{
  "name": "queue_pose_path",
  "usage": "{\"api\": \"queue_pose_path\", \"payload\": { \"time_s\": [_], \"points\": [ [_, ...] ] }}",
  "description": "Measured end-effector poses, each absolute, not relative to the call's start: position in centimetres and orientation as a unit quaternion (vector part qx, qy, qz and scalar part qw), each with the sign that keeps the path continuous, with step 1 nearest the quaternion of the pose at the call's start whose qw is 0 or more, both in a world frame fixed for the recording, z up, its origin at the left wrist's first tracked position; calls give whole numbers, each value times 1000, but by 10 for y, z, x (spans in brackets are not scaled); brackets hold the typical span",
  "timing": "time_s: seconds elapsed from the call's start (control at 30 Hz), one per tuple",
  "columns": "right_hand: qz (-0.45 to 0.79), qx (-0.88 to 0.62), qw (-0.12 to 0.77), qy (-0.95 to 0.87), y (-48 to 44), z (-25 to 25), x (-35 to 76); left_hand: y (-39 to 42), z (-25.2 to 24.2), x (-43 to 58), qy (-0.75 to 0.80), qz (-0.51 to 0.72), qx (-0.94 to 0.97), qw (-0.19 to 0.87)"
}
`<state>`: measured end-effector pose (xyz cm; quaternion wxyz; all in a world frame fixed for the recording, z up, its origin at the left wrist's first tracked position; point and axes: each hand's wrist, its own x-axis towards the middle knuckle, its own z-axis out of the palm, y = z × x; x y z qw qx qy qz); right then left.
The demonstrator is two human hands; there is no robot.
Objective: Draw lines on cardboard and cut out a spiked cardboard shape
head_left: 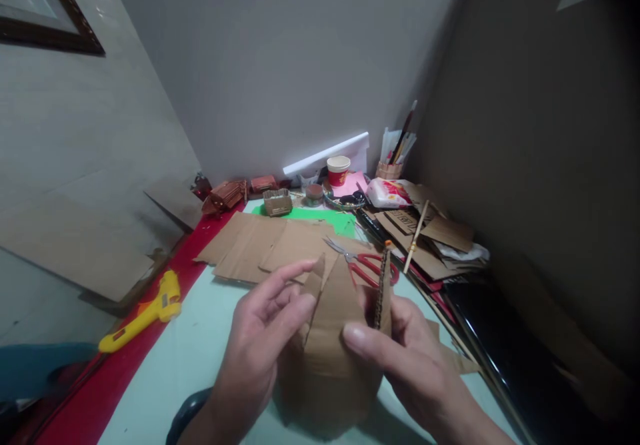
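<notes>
Both my hands hold a folded brown cardboard piece (333, 318) upright above the pale table (200, 345). My left hand (265, 335) grips its left side, index finger stretched along a small flap at the top. My right hand (405, 358) pinches the right side, thumb on the front face, and also clasps a thin dark stick with an orange tip (383, 285) against the cardboard's edge. Behind the piece lie red-handled scissors (367, 265) on flat cardboard sheets (270, 245).
A yellow glue gun (145, 311) lies on the red strip at the left. At the back stand a red-and-white cup (339, 169), a small cardboard basket (277, 202), a green sheet (325, 219) and a holder of brushes (393, 158). Cardboard scraps and a wooden stick (416, 235) are piled right.
</notes>
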<state>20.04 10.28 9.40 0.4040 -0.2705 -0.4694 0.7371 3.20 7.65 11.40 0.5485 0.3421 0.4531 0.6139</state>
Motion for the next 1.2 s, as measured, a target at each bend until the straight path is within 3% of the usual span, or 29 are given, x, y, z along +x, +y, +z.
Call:
{"api": "queue_pose_path", "payload": {
  "time_s": [0.3,0.87,1.07,1.2],
  "points": [
    [764,-219,422,-437,102,88,196,70,116,36,457,598,355,555],
    [797,-229,350,-436,101,108,197,69,121,33,528,565,426,470],
    [796,-200,396,-412,101,101,192,70,119,30,506,559,438,490],
    [794,-228,420,-376,103,96,192,71,118,30,518,560,464,450]
  ]
}}
